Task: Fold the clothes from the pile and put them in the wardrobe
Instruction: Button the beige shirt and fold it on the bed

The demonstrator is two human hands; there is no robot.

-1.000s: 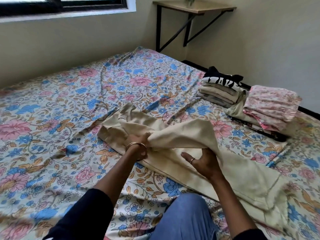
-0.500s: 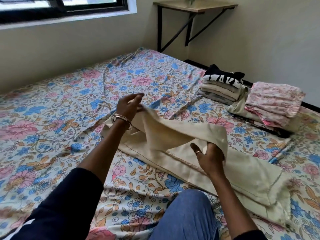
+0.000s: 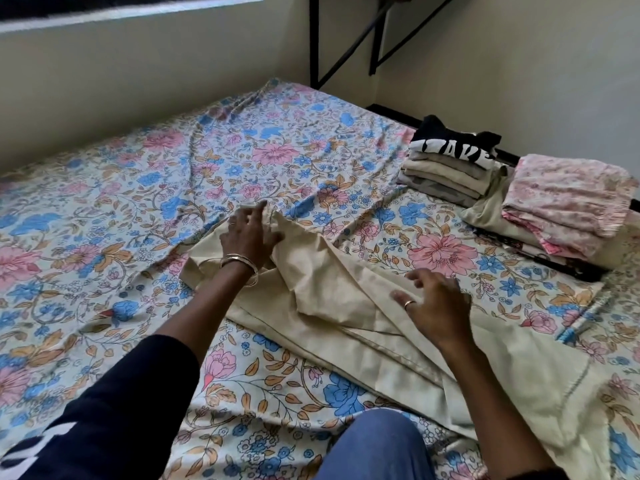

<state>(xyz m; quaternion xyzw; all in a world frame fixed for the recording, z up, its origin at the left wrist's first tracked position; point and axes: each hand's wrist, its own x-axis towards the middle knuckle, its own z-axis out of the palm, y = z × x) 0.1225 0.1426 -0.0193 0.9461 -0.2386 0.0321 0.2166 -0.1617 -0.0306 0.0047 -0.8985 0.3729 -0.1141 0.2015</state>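
Cream cotton-like cloth (image 3: 346,306), a long plain garment, is spread across the floral bedsheet (image 3: 104,237), where half a second ago its upper layer was lifted between both hands. That layer has been laid down, so the fold is judged to be in its flattening stage, not yet finished (creases and a loose ridge remain between the hands). The far end is gripped by the left hand (image 3: 249,233), fingers curled round a bunched corner. The right hand (image 3: 433,303) is held just over the middle of the cloth, fingers spread and relaxed, nothing held. Beyond the right hand, two stacks of folded clothes (image 3: 450,168) are seen, well apart from the cloth.
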